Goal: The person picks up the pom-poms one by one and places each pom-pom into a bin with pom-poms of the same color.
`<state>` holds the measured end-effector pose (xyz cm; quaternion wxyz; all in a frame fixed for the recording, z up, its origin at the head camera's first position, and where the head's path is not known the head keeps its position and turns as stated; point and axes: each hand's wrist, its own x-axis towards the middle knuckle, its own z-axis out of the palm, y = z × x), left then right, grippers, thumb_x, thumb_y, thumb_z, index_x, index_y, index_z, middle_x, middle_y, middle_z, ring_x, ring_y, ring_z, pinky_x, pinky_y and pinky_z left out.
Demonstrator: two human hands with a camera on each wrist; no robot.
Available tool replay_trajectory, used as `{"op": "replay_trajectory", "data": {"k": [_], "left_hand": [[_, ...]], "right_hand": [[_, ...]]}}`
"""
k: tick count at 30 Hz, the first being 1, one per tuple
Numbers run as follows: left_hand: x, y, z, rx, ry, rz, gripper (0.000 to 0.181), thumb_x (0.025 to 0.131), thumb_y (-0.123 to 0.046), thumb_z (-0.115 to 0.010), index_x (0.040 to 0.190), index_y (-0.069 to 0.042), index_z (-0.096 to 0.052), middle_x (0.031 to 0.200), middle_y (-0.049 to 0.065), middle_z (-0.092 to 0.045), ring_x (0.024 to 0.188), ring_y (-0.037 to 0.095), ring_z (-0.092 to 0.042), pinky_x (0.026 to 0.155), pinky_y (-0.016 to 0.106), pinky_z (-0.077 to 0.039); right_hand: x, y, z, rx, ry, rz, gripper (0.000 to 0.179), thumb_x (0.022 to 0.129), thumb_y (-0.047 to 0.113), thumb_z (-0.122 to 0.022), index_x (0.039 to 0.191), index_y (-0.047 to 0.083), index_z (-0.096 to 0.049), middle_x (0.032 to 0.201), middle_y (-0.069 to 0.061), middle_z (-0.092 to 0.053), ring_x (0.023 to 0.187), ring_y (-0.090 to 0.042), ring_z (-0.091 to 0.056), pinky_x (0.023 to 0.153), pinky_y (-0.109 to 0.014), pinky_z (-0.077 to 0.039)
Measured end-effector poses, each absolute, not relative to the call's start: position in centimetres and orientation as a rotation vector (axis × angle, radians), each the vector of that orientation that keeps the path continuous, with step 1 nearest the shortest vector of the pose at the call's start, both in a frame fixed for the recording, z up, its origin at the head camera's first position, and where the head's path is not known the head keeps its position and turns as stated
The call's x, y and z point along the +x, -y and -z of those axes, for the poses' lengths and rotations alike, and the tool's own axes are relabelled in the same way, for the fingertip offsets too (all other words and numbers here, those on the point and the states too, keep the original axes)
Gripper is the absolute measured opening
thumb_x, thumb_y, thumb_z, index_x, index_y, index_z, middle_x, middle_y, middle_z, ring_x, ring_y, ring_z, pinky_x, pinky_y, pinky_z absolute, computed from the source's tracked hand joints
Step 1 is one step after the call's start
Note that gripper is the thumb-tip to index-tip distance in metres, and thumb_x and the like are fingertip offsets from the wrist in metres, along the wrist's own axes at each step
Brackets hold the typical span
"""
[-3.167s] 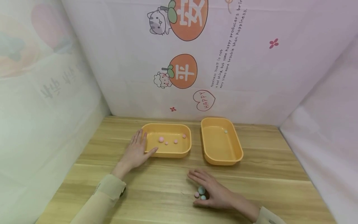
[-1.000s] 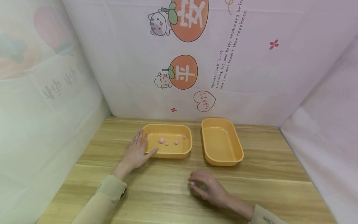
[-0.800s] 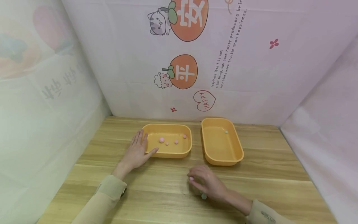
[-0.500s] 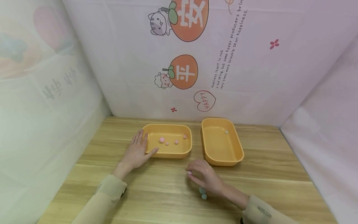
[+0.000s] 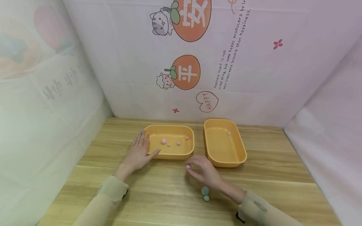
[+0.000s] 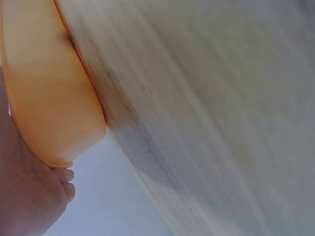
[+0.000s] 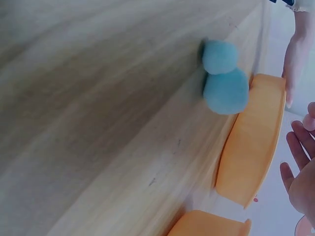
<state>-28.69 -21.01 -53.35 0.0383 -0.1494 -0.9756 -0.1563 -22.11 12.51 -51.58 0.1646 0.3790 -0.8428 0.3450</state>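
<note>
My left hand [image 5: 137, 154] rests on the left end of a yellow plastic tray [image 5: 169, 156], its fingers spread over the rim and the thumb along the front edge. Several pink pompoms [image 5: 164, 141] lie inside this tray. Between thumb and fingertips my right hand [image 5: 206, 173] pinches another pink pompom [image 5: 188, 166], held above the table just in front of the trays. Behind that hand, a larger blue-green pompom [image 5: 205, 191] and a smaller blue-green pompom [image 5: 206, 198] sit touching on the wood; the right wrist view shows the same pair close up.
A second yellow tray [image 5: 224, 164] stands to the right, set lengthwise, with one small pale green pompom [image 5: 229, 133] inside. White printed cloth [image 5: 249, 94] walls in the back and both sides of the wooden table [image 5: 158, 191].
From among the blue-green pompoms my right hand has picked up a pink pompom and carried it forward, towards the trays. The blue-green pair is now uncovered. My left hand has stayed put.
</note>
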Motion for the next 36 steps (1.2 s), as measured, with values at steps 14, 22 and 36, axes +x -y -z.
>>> {"op": "replay_trajectory", "data": {"k": [14,22,36], "left_hand": [[-28.6,21.0,53.1,-0.464,3.0,0.488,0.104,0.109,-0.07,-0.048,0.17,0.01,-0.022,0.182,0.032,-0.006,0.172,0.049,-0.011,0.142,0.059,-0.011],[-28.6,21.0,53.2,-0.462,3.006,0.484,0.105,0.109,-0.07,-0.047,0.17,0.01,-0.02,0.182,0.032,-0.005,0.172,0.049,-0.011,0.142,0.059,-0.011],[-28.6,21.0,53.2,-0.46,2.994,0.464,0.105,0.109,-0.071,-0.046,0.171,0.009,-0.021,0.182,0.033,-0.008,0.171,0.049,-0.013,0.142,0.059,-0.013]], "right_hand": [[-24.2,-11.2,51.1,1.053,2.354,-1.006,0.012,0.094,0.003,-0.084,0.104,0.009,-0.081,0.103,-0.002,-0.082,0.102,-0.019,-0.075,0.098,-0.045,-0.063],[-25.4,-10.2,50.9,1.001,2.39,-1.01,0.008,0.099,0.006,-0.081,0.106,0.003,-0.082,0.106,-0.005,-0.081,0.102,-0.022,-0.074,0.097,-0.047,-0.062],[-28.7,-8.8,51.3,0.987,2.325,-1.018,0.009,0.093,0.003,-0.086,0.095,0.004,-0.077,0.109,-0.014,-0.084,0.11,-0.035,-0.077,0.119,-0.06,-0.054]]}}
